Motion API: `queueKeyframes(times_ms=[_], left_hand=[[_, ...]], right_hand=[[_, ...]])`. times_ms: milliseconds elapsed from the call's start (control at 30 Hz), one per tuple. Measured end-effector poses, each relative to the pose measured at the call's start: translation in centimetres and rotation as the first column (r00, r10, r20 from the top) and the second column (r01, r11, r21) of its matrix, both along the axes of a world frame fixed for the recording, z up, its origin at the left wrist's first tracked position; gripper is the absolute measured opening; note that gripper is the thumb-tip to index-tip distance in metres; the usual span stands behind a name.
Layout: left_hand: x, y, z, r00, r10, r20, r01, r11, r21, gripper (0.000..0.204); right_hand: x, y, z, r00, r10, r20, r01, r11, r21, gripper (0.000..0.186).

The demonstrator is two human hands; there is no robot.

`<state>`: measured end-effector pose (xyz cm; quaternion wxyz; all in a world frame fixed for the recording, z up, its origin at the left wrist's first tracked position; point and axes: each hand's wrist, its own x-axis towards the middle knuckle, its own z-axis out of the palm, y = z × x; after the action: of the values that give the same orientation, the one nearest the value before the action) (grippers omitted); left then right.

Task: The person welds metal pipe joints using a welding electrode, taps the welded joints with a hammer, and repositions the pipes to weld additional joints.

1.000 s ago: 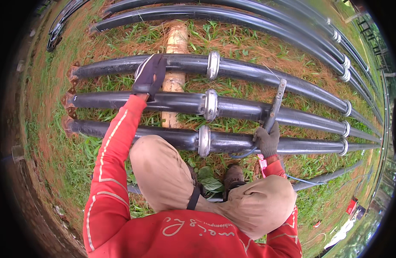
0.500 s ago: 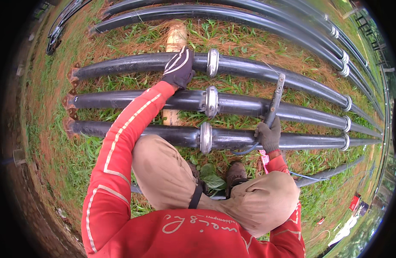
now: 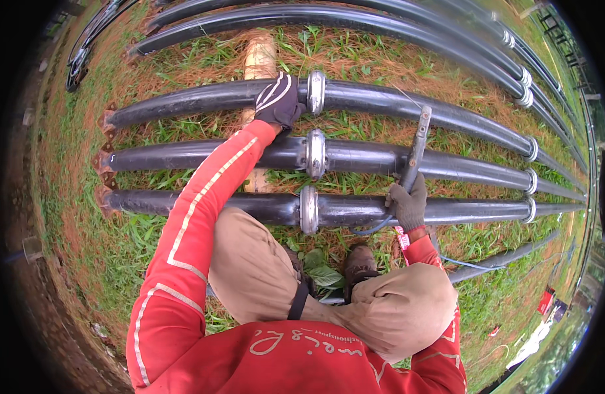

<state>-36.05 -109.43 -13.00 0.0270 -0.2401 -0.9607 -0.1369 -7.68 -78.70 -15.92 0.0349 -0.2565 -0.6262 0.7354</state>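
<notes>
Three black pipes lie side by side across the grass before me, each with a shiny metal collar. My left hand (image 3: pixel 278 102), in a dark glove with white stripes, grips the farthest pipe (image 3: pixel 184 100) just left of its collar (image 3: pixel 316 92). Its fingertips are partly hidden. In a grey glove, my right hand (image 3: pixel 408 200) is closed around a welding electrode holder (image 3: pixel 418 141) above the nearer two pipes. A thin rod sticks out from the holder's tip, over the farthest pipe. A blue cable (image 3: pixel 373 228) hangs by that hand.
A pale wooden log (image 3: pixel 260 56) runs crosswise under the pipes. More black pipes (image 3: pixel 263 18) lie farther off. Rusty end plates (image 3: pixel 104 162) are at the left ends. My knees and boots (image 3: pixel 361 264) are close to the nearest pipe (image 3: pixel 250 205). Another dark pipe (image 3: pixel 499 261) lies at right.
My left hand has slid a little to the right along the farthest pipe, closer to its collar. The right hand keeps hold of the electrode holder, barely shifted. The view has shifted slightly.
</notes>
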Motion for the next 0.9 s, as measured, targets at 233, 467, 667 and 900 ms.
queueKeyframes(times_ms=[233,467,667,900], left_hand=[[-0.2,0.4,0.3,0.998,0.008,0.062,-0.008,1.000,-0.004,0.057],[-0.9,-1.6,1.2,0.992,0.067,0.109,-0.076,0.994,0.081,0.049],[0.0,-5.8,7.2,0.985,0.119,-0.125,-0.076,0.949,0.307,0.035],[7.2,-8.9,18.0,0.957,0.290,-0.020,-0.191,0.678,0.710,0.040]], right_hand=[[-0.2,-0.1,0.6,1.000,0.008,0.020,-0.009,0.999,0.034,0.031],[-0.5,-0.1,0.7,1.000,0.018,0.020,-0.018,1.000,-0.006,0.033],[-0.2,-0.2,0.3,1.000,0.021,0.012,-0.021,1.000,-0.001,0.035],[-0.1,-0.3,0.4,0.998,0.054,0.040,-0.057,0.996,0.074,0.033]])
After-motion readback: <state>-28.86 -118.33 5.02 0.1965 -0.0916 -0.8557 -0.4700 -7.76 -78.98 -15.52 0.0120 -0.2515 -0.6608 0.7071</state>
